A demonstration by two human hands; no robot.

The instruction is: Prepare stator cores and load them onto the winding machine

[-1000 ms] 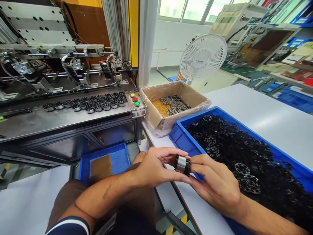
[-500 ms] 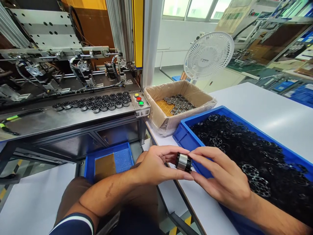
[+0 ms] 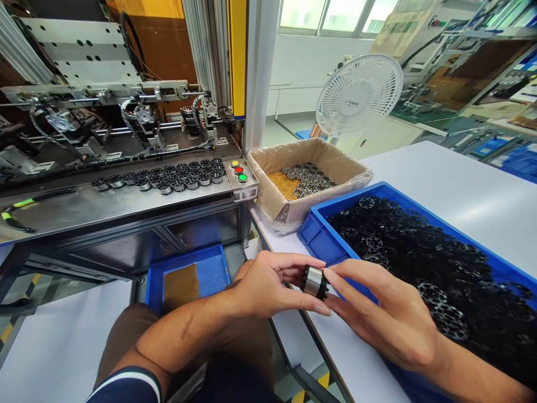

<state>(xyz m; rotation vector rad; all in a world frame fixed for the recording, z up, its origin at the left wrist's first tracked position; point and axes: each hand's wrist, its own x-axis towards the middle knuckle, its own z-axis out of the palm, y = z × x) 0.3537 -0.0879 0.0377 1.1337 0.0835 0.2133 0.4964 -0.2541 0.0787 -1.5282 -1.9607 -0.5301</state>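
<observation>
A motor stator core point(image 3: 314, 281), a steel ring with black plastic end pieces, is held sideways above the table's front edge. My left hand point(image 3: 272, 282) grips it, thumb below and fingers above. The fingertips of my right hand point(image 3: 390, 316) press on its right-hand black end, thumb and index finger bent around it. Just beyond my right hand is a blue bin point(image 3: 304, 238) heaped with black plastic end pieces point(image 3: 419, 246).
Behind the bin stands a plastic-lined carton point(image 3: 272, 196) of steel cores point(image 3: 310, 176). Several assembled cores point(image 3: 168, 176) line the machine ledge beside a button box point(image 3: 240, 178). Cutters point(image 3: 20, 210) lie at far left. A white fan point(image 3: 358, 95) stands behind; a blue tray point(image 3: 213, 274) sits low down.
My right hand has shifted slightly down and its fingers have changed position at the black end. The stator core is tilted slightly differently; my left hand has stayed nearly still.
</observation>
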